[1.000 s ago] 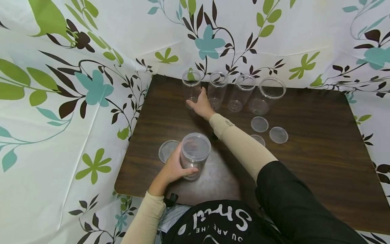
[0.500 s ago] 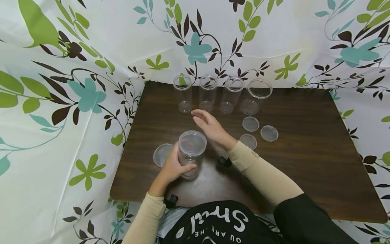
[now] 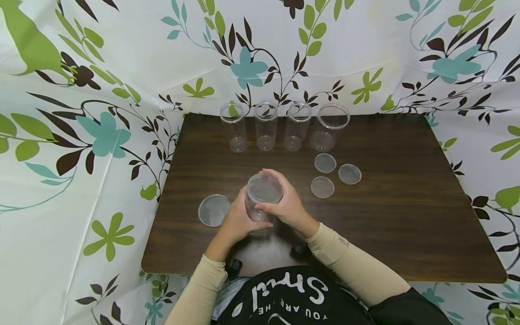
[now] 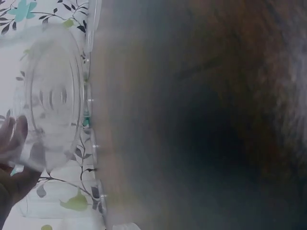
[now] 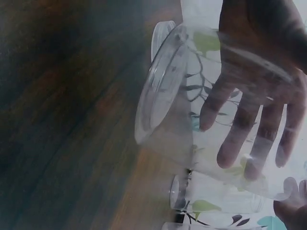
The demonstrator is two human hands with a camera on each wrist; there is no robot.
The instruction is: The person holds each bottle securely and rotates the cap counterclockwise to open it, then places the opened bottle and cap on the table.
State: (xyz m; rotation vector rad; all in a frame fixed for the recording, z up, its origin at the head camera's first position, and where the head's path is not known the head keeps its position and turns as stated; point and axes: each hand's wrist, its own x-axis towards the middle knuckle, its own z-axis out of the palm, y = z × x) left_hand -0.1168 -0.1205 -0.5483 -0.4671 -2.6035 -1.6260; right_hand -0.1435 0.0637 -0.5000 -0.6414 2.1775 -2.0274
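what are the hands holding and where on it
Both hold one clear jar: the left hand grips its lower body, the right hand wraps the side near the rim.

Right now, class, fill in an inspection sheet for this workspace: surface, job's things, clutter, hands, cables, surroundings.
Surface: dark wooden table.
Job's things: clear jar, lifted and tilted near the front edge; a large lid lies flat to its left.
Clutter: four open jars in a back row; three small lids on the table.
Hands: left hand and right hand both grip the jar.
Cables: nothing seen.
Surroundings: floral cloth around the table.
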